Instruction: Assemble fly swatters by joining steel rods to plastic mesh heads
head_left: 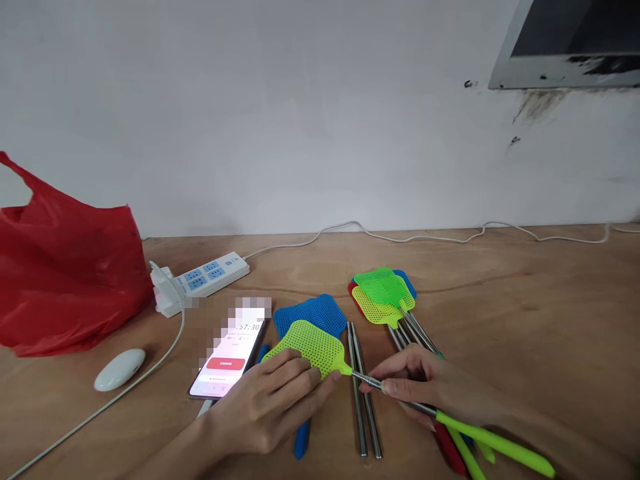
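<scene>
Left hand (273, 400) and right hand (420, 387) grip a yellow-green swatter (313, 343); stacked swatters (383, 290) toward the tabletop's (530, 287) far edge look assembled; rods (359, 417), blue heads (327, 317) seem left.

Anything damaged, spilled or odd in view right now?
Only the wall area at upper right: a brownish smear beneath the frame, whose lower edge has dark, patchy marks, unlike the plainer wall. The yellow-green fly swatter in both hands shows no visible break.
</scene>
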The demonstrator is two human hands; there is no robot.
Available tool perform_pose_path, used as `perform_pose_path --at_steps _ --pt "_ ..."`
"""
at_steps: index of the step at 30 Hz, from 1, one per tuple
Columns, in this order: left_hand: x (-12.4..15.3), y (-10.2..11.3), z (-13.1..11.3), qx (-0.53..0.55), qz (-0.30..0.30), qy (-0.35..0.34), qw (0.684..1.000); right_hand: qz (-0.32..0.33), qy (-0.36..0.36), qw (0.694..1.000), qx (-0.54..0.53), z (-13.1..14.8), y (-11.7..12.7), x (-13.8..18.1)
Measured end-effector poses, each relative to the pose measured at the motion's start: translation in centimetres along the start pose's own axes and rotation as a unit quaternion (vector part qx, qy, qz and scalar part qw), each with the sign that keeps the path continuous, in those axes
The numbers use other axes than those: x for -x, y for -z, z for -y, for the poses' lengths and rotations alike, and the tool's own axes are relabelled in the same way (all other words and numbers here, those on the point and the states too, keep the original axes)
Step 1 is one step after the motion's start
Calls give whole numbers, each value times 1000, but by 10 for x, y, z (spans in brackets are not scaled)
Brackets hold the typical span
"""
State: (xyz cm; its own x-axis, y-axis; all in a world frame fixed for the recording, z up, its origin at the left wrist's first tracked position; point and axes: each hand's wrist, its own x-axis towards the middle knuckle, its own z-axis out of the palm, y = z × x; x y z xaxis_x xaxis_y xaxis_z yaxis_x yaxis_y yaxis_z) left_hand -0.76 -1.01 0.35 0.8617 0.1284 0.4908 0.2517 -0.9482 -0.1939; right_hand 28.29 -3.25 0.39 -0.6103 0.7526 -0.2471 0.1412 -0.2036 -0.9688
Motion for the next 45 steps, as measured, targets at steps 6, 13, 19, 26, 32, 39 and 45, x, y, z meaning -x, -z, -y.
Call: perform_pose_path --at_steps 6,13,19,26,32,39,45 --pt "-3 2 -2 -7 -79 148 986 -16 24 1000 2 2 0 -2" --pt "-12 -3 6 236 -158 484 827 -52 23 998 -3 -4 0 -1" --pt "-13 -10 6 314 -133 538 771 -70 43 996 -20 -8 -2 -5" --pt "-13 -9 -2 431 -113 548 708 -72 54 996 0 -12 -3 -4" --pt "-15 -7 -9 440 -120 546 703 -74 49 996 13 -13 -5 -3" --pt "-17 -9 -13 490 -105 556 663 -87 48 995 -8 -12 -6 -3" --pt "-18 -5 -7 413 -167 577 685 -124 33 988 -80 -10 -8 -6"
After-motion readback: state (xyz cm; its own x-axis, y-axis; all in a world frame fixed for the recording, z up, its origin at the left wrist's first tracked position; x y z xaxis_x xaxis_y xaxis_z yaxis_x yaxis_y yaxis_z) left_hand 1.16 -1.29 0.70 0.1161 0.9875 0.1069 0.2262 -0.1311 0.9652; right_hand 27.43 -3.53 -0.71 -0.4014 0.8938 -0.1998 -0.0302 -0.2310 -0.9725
